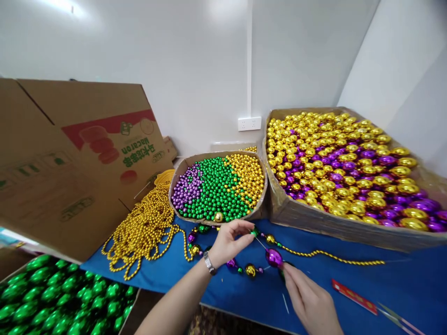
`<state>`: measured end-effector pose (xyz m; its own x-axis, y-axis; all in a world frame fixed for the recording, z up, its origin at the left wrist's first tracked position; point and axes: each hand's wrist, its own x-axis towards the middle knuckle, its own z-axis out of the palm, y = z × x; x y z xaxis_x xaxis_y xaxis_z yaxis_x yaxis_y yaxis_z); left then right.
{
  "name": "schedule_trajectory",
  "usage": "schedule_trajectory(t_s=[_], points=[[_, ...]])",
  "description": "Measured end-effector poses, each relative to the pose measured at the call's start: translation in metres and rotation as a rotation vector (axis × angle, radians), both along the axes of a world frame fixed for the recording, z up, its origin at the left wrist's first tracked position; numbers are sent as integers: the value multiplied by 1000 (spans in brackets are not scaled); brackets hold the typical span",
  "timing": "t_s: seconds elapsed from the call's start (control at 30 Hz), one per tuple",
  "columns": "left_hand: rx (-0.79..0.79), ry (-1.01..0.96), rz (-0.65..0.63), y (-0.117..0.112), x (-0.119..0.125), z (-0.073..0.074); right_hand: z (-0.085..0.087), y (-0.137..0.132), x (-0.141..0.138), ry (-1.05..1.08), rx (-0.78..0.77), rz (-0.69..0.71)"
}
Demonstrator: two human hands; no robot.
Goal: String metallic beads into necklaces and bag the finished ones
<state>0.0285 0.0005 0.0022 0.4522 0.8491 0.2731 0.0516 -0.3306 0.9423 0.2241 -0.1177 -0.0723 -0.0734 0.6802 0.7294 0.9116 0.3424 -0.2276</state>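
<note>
Hands (233,239) (309,298): two | large purple bead (274,257) at right: one | wristwatch (210,263): one

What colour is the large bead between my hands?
The large bead is shiny purple, clearest in the head view.

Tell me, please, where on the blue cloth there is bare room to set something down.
Bare cloth shows at right, bordered by the gold strand, big box and red strip; a smaller patch lies between the gold pile and left forearm. It is crowded around the left hand and right hand, where the bead string lies.
</note>
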Motion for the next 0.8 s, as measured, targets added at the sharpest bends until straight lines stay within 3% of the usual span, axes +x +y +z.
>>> schedule_trajectory(t_s=[0.13,0.2,0.3,0.47,0.57,0.7,0.8], points=[[497,461,316,22,-21,-5,-2,0,1,17,-11,-6],[569,674,419,39,-33,-14,-2,0,1,18,-10,-6],[522,819,349,57,-47,-27,-1,0,0,18,1,-4],[437,612,244,59,-50,-32,-1,0,-2,-5,-30,-9],[306,392,206,49,-46,-24,-1,0,-2,-12,-34,-12],[17,87,-1,32,-41,-10,0,0,-3,-8,-23,0],[-76,-29,-82,23,-38,-4,-1,0,-3,-4,-21,7]])
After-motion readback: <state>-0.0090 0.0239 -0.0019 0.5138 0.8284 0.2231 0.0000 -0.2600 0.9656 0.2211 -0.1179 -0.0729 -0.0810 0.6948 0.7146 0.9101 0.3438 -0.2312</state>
